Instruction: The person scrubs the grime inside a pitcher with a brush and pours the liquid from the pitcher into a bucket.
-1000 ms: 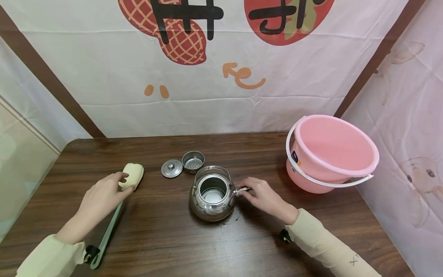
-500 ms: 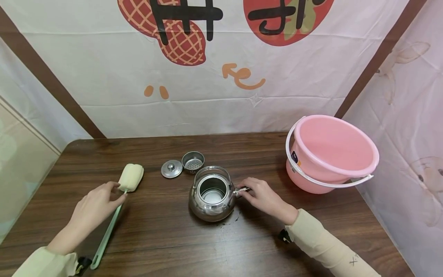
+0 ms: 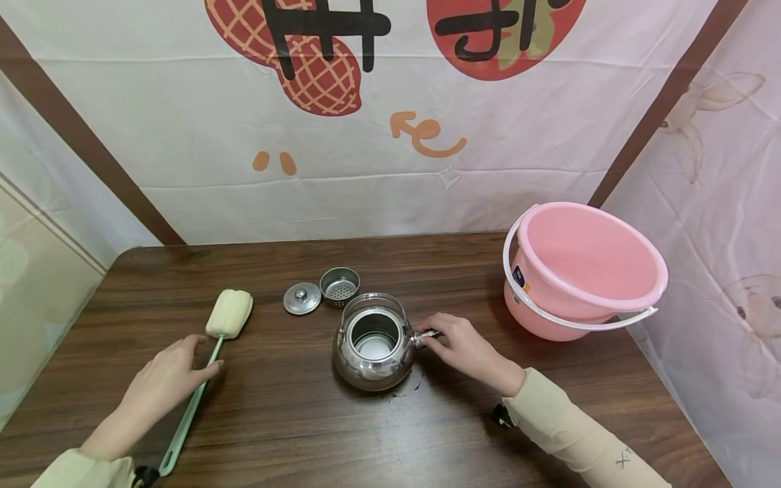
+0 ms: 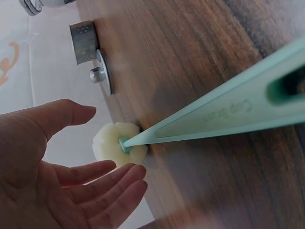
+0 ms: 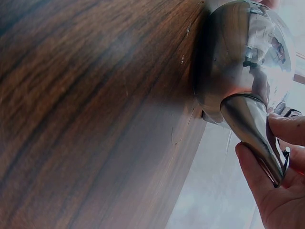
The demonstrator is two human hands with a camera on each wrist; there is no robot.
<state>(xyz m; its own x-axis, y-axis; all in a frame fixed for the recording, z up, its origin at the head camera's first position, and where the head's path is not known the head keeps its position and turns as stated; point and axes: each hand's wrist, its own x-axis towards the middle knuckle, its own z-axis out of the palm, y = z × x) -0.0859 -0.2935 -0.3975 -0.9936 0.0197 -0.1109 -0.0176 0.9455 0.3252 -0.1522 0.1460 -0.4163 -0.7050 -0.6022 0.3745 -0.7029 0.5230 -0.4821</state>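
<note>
A steel kettle (image 3: 373,373) stands uncovered on the wooden table, its hoop handle raised. My right hand (image 3: 468,349) pinches its spout (image 5: 249,121) between thumb and fingers, as the right wrist view shows closely. On the left lies a cup brush with a pale yellow sponge head (image 3: 230,313) and a long green handle (image 3: 186,421). Above that handle, just short of the sponge, is my left hand (image 3: 160,381), thumb and fingers spread apart. Nothing is held in it; the left wrist view has the sponge beyond the fingertips (image 4: 137,187).
Behind the kettle sit its round lid (image 3: 302,298) and a perforated strainer (image 3: 339,287), side by side. At the back right, a pink bucket (image 3: 564,308) with a white handle leans tilted. A printed curtain (image 3: 366,203) hangs along the table's far edge.
My left hand has drawn back from the sponge head toward me, leaving the brush lying in place. The right hand and the kettle have stayed where they were.
</note>
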